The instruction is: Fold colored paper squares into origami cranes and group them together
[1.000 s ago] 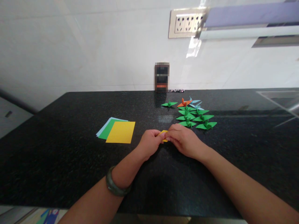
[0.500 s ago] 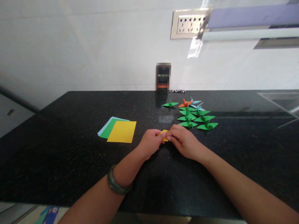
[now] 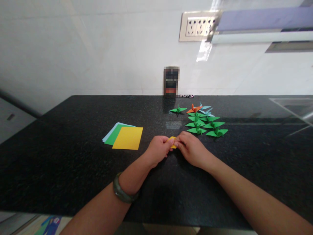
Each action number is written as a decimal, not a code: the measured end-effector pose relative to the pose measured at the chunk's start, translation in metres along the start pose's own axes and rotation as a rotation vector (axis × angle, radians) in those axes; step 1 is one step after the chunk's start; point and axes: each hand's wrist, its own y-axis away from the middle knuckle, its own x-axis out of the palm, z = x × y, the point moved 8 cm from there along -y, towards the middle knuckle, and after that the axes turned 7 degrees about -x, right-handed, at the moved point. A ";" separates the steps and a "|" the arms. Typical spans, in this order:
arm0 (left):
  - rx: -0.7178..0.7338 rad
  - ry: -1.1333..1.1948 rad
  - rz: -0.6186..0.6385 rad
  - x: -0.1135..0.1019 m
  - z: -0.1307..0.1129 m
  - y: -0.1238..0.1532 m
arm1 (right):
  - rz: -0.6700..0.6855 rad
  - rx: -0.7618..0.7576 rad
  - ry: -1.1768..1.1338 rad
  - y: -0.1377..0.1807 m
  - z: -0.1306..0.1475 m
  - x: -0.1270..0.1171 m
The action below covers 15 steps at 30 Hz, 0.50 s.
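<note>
A small folded yellow paper (image 3: pixel 172 142) is pinched between my two hands just above the black stone counter (image 3: pixel 73 156). My left hand (image 3: pixel 157 150) grips its left side with closed fingers; a green bangle sits on that wrist. My right hand (image 3: pixel 192 148) pinches its right side, fingers curled. Most of the paper is hidden by my fingers. Left of my hands lies a stack of flat sheets, yellow (image 3: pixel 127 138) on top of green and pale blue.
Several folded paper cranes (image 3: pixel 204 123), mostly green with one orange and pale blue ones, sit behind my right hand. A dark blurred object (image 3: pixel 171 81) stands against the white wall. A socket panel (image 3: pixel 197 27) is on the wall. A sink edge (image 3: pixel 293 106) lies far right.
My hands have stayed on the yellow paper with only slight finger shifts. The view has drifted a little.
</note>
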 end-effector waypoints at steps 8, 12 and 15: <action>-0.013 0.024 0.058 0.003 0.001 -0.002 | 0.019 0.013 -0.004 0.000 -0.003 0.001; -0.010 0.041 0.133 0.005 -0.002 0.001 | -0.012 0.007 -0.025 0.002 -0.008 -0.001; -0.012 0.031 0.111 0.003 -0.002 0.002 | -0.029 0.011 -0.032 0.003 -0.011 -0.001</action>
